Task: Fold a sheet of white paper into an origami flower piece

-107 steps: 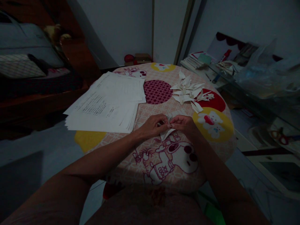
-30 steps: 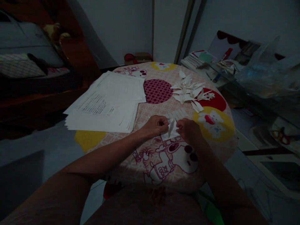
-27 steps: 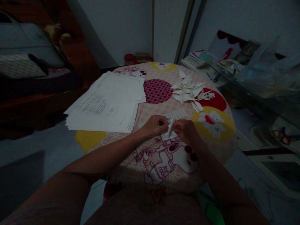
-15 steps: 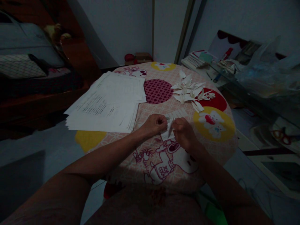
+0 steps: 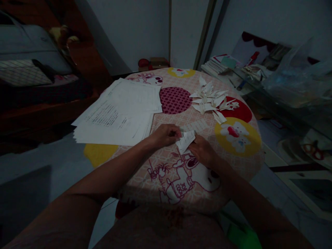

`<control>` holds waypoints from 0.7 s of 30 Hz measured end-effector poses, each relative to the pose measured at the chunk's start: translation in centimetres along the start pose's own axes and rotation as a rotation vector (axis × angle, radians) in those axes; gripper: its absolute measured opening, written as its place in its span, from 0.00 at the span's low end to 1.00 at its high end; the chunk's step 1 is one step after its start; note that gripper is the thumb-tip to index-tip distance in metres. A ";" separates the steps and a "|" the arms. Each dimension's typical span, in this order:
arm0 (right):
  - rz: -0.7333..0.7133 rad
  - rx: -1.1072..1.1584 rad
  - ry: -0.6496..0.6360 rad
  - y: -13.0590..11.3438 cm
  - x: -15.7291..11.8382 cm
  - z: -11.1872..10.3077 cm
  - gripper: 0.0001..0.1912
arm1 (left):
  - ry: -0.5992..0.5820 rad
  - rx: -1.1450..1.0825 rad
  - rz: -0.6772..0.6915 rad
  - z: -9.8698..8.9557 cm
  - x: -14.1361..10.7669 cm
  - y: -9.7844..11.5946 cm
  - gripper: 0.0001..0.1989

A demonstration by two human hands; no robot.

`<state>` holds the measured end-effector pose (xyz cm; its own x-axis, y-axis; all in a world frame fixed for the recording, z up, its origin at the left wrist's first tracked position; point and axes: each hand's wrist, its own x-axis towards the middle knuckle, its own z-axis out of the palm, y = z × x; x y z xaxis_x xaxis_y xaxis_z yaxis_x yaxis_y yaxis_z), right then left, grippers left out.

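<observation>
Over the tablecloth [image 5: 140, 180], the right hand [image 5: 203, 150] grasps a folded paper [image 5: 185, 141] by its right side; the left hand [image 5: 166, 135] curls at its left edge, pinch unclear. Probably light, easily torn; best held by creased edges. Paper flowers [image 5: 203, 101] lie beyond.

Light: dim throughout
Far wall [image 5: 135, 34]: diagonal shadow at left
Tablecloth [image 5: 140, 173]: shaded along near edge
Printed sheets [image 5: 124, 107]: palest, softly focused
Plastic bag [image 5: 293, 76]: hazy, stretched at right

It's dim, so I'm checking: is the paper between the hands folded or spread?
Folded: the paper between left hand and right hand is compact, with slanted edges.
</observation>
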<state>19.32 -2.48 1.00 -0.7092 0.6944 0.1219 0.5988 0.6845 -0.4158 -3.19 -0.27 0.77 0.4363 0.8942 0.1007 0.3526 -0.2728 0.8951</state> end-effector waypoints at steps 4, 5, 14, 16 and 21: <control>-0.037 -0.101 0.002 1.0 -0.3 0.9 0.14 | -0.011 0.158 0.053 -0.5 0.2 -0.2 0.11; -0.030 -0.133 0.001 1.2 -0.4 1.1 0.13 | -0.017 0.182 0.061 -0.5 0.3 -0.2 0.12; -0.062 -0.031 0.039 1.4 -1.1 1.0 0.15 | 0.005 0.176 0.049 -0.9 0.7 -0.9 0.11; -0.058 0.022 0.024 1.4 -0.9 0.9 0.15 | 0.017 0.173 0.036 -0.8 0.7 -0.9 0.11; -0.054 0.076 -0.009 1.6 -0.5 0.4 0.13 | 0.039 0.160 0.003 -0.9 0.8 -0.8 0.10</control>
<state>20.45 -1.81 -0.07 -0.7435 0.6544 0.1381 0.5296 0.7021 -0.4760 -3.82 1.01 0.49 0.4063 0.9055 0.1229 0.4800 -0.3259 0.8145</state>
